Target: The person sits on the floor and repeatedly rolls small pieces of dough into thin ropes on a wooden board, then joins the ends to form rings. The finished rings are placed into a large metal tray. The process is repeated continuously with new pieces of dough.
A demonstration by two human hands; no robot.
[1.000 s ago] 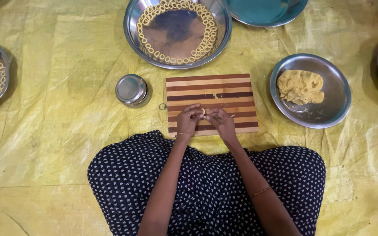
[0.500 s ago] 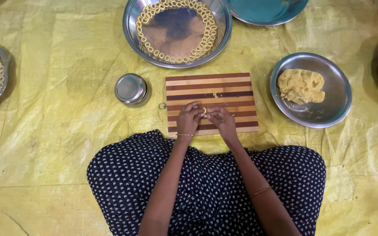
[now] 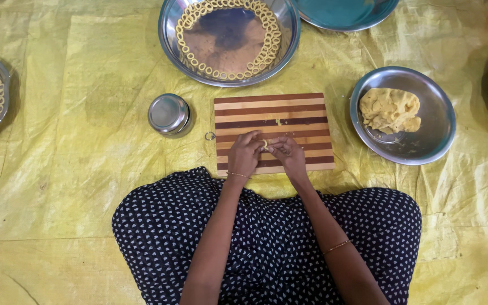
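Both hands meet over the striped wooden board: the left hand and right hand pinch a small piece of yellow dough between their fingertips, just above the board's near half. A crumb of dough lies apart on the board's middle.

Risk: the piece is thin and held by fingertips only; uneven pressure could tear it or flatten its shape. A dropped piece would likely land on the board or the dark dotted lap just below.

Clearance: the small steel container stands near the board's left edge; the steel plate with the dough lump sits well to the right; the large steel bowl lined with dough rings lies beyond the far edge. Yellow sheet lies open to the left.
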